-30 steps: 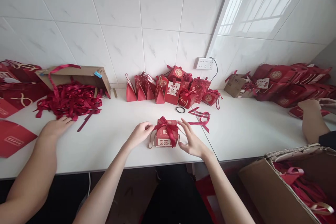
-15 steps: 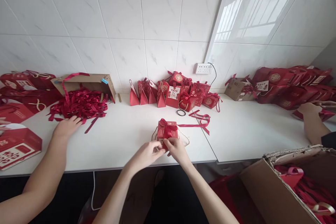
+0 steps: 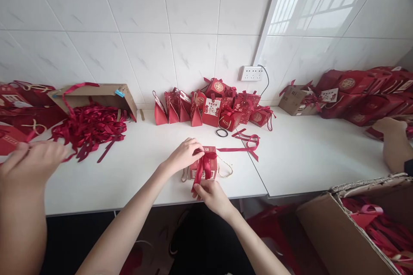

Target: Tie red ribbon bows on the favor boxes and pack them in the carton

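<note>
1. Fingers of our left hand [image 3: 184, 154] are drawn nearly together at the upper part of the red bow [image 3: 203, 164]; we cannot tell whether ribbon is caught between them.
2. With our right hand [image 3: 213, 195] we pinch a ribbon tail [image 3: 196, 188], thumb closed against finger, at the lower front of the box.
3. Between our hands, the small red box [image 3: 212, 164] stands on the white table [image 3: 145, 184], near its front edge, with a cord handle [image 3: 228, 174] looping out to the right.
4. Behind it we see a black ring [image 3: 222, 136], a loose ribbon [image 3: 238, 149] and grouped red boxes [image 3: 196, 116].
5. To our left, a co-worker's hand [image 3: 35, 159] blurs near the ribbon pile [image 3: 93, 126].
</note>
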A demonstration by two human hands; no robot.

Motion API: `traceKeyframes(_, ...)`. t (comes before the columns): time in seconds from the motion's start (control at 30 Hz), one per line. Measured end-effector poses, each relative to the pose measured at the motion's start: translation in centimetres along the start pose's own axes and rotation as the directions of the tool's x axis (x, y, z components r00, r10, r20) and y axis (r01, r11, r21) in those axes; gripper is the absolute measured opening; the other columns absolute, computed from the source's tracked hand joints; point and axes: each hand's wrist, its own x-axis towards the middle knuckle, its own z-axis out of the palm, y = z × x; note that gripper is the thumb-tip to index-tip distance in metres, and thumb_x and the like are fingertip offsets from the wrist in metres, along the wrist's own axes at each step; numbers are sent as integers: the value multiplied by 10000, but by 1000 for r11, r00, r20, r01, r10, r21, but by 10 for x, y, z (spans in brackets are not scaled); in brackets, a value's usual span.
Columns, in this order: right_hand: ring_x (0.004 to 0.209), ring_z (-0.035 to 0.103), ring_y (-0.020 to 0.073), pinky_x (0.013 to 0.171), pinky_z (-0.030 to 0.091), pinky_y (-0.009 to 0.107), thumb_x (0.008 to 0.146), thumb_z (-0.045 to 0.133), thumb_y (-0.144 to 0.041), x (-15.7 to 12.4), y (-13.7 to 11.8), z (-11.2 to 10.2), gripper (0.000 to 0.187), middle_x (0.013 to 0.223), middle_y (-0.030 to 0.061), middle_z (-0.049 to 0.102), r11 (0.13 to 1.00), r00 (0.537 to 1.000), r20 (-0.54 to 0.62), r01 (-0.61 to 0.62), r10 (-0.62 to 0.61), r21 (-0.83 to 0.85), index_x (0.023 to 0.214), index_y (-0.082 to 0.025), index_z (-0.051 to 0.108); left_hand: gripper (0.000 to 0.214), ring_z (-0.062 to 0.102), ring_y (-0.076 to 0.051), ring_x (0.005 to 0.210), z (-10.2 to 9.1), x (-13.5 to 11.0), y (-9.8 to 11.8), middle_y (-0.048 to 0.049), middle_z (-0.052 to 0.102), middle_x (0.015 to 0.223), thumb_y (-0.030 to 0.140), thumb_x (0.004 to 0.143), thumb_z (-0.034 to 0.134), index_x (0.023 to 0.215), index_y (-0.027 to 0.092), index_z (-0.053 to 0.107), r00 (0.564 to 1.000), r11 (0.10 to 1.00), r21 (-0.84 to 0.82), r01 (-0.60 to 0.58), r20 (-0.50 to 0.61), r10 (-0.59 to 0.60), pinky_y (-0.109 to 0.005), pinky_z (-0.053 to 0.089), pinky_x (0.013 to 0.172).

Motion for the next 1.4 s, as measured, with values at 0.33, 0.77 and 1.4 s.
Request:
traceKeyframes(0.33,567,580,149,578,458,270,857,388,-625,-16,-5,-30,560,635,54,649,993,997,-64,-56,49,-107,710,-153,650,141,515,-213,854,14,-5,11,-24,589,780,204,813,496,683,208,551,988,993,-3,117,-97,-117,-348,452,776)
traceKeyframes(0.77,514,498,131,549,430,271,732,526,-649,-1,-3,-32,497,545,20,573,986,944,-312,-56,103,154,586,-174,539,153,538,-194,802,31,-19,18,-9,584,732,197,808,493,658,216,475,939,970,-109,216,-251,-237,-324,457,758)
traceKeyframes(1.4,576,385,122,572,329,257,759,455,-384,-5,3,-41,245,587,-32,428,999,967,-251,47,-46,-4,601,-204,399,146,556,-196,781,37,-18,18,-15,604,702,201,752,519,606,203,516,908,937,-213,277,-260,-328,-320,456,744)
